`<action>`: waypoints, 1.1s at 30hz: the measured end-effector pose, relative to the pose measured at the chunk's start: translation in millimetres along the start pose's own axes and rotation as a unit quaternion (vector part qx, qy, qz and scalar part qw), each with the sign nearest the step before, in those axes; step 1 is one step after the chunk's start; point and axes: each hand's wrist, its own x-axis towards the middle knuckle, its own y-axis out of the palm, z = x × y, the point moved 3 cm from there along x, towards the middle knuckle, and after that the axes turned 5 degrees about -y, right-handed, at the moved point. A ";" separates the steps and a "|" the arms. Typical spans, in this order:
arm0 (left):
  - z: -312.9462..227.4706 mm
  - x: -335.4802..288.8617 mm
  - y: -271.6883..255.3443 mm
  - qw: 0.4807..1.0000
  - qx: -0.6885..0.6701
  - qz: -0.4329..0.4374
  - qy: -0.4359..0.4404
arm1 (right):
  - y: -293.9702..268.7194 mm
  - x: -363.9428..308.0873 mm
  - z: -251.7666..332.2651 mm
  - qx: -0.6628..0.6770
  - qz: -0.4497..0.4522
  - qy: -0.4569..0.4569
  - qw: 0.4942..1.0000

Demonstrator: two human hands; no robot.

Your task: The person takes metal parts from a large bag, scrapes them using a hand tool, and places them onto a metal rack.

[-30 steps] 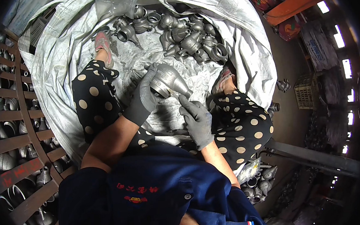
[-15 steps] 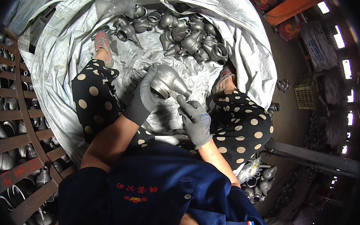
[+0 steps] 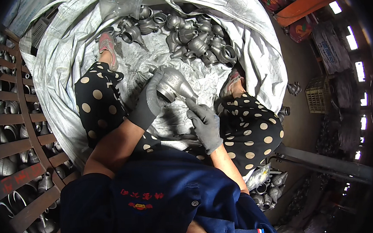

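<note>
My left hand (image 3: 151, 95), in a grey glove, is closed around a grey metal pipe-fitting casting (image 3: 176, 82). The casting has a rounded body, a wide open mouth facing me and a narrow neck pointing down to the right. Raised lettering runs over its body. My right hand (image 3: 206, 126), also gloved in grey, is at the neck's end, its forefinger stretched toward the neck and its other fingers curled in. Whatever those fingers hold, if anything, is hidden. The casting is held above a white woven sack (image 3: 149, 59) spread between my legs.
Several similar castings (image 3: 199, 43) are heaped at the sack's far side. A rusty slatted metal crate (image 3: 30, 139) full of castings stands to my left. To the right are a yellowish plastic basket (image 3: 316, 95), a grey metal beam (image 3: 326, 163) and more castings (image 3: 268, 192).
My right hand has shifted slightly right along the casting, from beside its wide mouth toward the end of the neck. The left hand and casting have hardly moved.
</note>
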 end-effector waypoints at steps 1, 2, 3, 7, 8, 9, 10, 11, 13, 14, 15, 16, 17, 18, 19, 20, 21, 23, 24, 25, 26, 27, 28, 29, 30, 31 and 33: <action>0.1 -0.7 1.2 1.000 0.000 -0.001 0.001 | -0.7 1.0 0.3 -0.031 -0.004 -0.015 0.999; -0.4 -1.1 2.1 1.000 -0.001 -0.001 0.011 | -1.0 1.6 0.9 -0.062 -0.009 -0.030 0.998; -1.1 -1.3 3.5 1.000 -0.002 0.000 0.022 | -1.5 1.7 1.7 -0.063 -0.009 -0.031 0.998; -2.8 -1.0 -0.2 0.999 -0.002 -0.008 0.031 | -2.6 2.1 3.1 -0.049 0.023 0.014 0.998; 1.1 5.8 -7.0 1.000 -0.020 -0.003 0.023 | -3.2 2.4 3.5 -0.064 0.020 0.015 0.998; 2.1 8.6 -7.1 0.999 -0.037 0.003 0.013 | -3.5 2.1 3.9 -0.064 0.019 0.015 0.998; 1.7 10.0 -8.8 0.999 -0.037 0.004 0.013 | -2.7 1.2 3.7 -0.048 0.032 0.025 0.998; 2.4 11.2 -11.2 0.999 -0.044 -0.003 -0.005 | -2.1 0.8 3.4 -0.031 0.044 0.034 0.998; 1.9 10.0 -8.3 0.998 -0.050 -0.011 -0.023 | -3.6 1.5 2.5 -0.027 0.033 0.039 0.998; 3.3 9.8 -6.4 0.998 -0.053 -0.035 -0.024 | -4.4 1.8 1.8 -0.024 0.022 0.044 0.999; 3.9 8.8 -4.2 0.996 -0.055 -0.057 -0.026 | -4.1 1.1 -0.3 -0.024 0.021 0.044 0.999; 3.9 10.2 -7.1 0.997 -0.055 -0.056 -0.027 | -2.8 0.1 -2.9 -0.034 0.022 0.016 0.999; 4.3 13.1 -11.2 0.998 -0.056 -0.021 -0.037 | -2.2 -0.8 -3.4 -0.043 0.022 -0.011 0.999; 3.0 13.3 -11.7 0.997 -0.058 0.012 -0.046 | -1.5 -0.2 -1.5 -0.042 0.023 -0.012 0.999; 3.5 13.8 -12.8 0.997 -0.058 0.011 -0.045 | -1.4 0.3 -0.2 -0.011 0.020 0.026 0.999; 4.5 14.2 -14.2 0.997 -0.063 0.003 -0.042 | -1.3 0.4 0.1 0.021 0.017 0.064 0.998; 5.1 13.7 -11.5 0.997 -0.069 -0.004 -0.041 | -2.2 0.0 1.1 0.020 0.016 0.064 0.998; 6.9 13.1 -4.7 0.996 -0.079 -0.004 -0.046 | -2.3 -2.1 0.9 0.059 0.036 0.096 0.993; 6.0 11.9 -3.3 0.995 -0.092 -0.007 -0.047 | -2.2 -2.4 2.5 0.060 0.037 0.095 0.993; 5.3 12.2 -4.1 0.995 -0.092 -0.008 -0.046 | -2.4 -3.7 2.5 0.139 0.023 0.127 0.982; 4.5 13.1 -4.8 0.997 -0.071 -0.002 -0.042 | -2.6 -4.4 2.3 0.216 0.009 0.158 0.963; 3.3 12.3 -3.2 0.998 -0.049 0.004 -0.039 | -9.1 -0.7 4.1 0.179 -0.028 0.115 0.977; 2.4 10.9 -2.4 0.998 -0.049 0.003 -0.039 | -13.8 1.9 4.7 0.211 -0.062 0.124 0.967; 2.7 8.9 -2.7 0.998 -0.030 -0.018 -0.058 | -18.5 4.4 5.2 0.243 -0.095 0.134 0.956; 3.4 7.7 -1.5 0.996 -0.011 -0.037 -0.079 | -24.5 7.1 4.1 0.184 -0.088 0.142 0.969; 4.2 7.6 -2.1 0.996 -0.010 -0.037 -0.080 | -22.6 7.6 2.7 0.185 -0.089 0.142 0.968; 8.9 4.0 7.4 0.982 -0.093 0.080 -0.147 | -13.4 5.8 -7.0 0.162 -0.060 0.153 0.973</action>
